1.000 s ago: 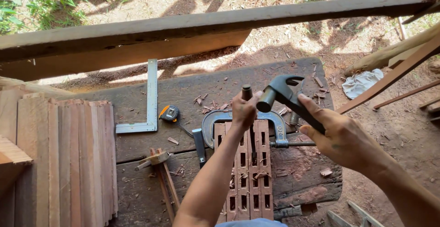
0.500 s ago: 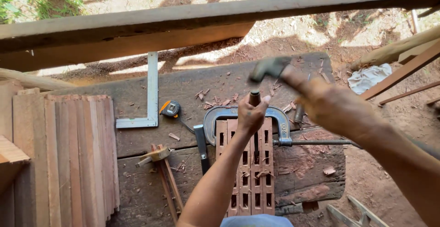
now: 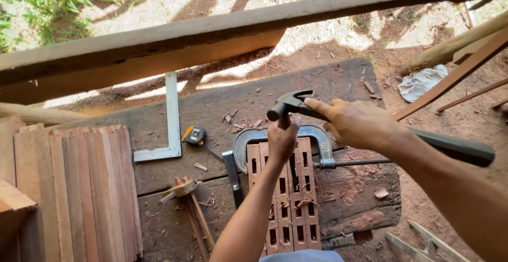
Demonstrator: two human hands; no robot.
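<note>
Beam (image 3: pixel 211 40): long weathered timber, crossing the view beyond the tabletop, tilted up to the right.
Tabletop (image 3: pixel 338 198): dark rough planks, strewn with wood chips.
Slat stack (image 3: pixel 79 193): reddish wooden slats laid side by side at the left edge of the tabletop.
Mortised strips (image 3: pixel 283 198): reddish wooden strips with rows of rectangular slots, lying lengthwise toward the viewer, far end under the clamp.
Clamp (image 3: pixel 317 140): grey metal C-clamp, arched over the far end of the strips, its screw running right.
Hammer (image 3: pixel 288 103): dark claw hammer, head directly over the chisel's top, handle running right.
Right hand (image 3: pixel 360 122): clenched on the hammer handle near the head, forefinger stretched along it.
Left hand (image 3: pixel 283 140): wrapped around the chisel, over the strips.
Chisel (image 3: pixel 283 120): upright, only its top showing above the left hand.
Square (image 3: pixel 170 119): metal L-shape, flat on the tabletop.
Tape measure (image 3: pixel 194 135): orange and black, just beside the square.
</note>
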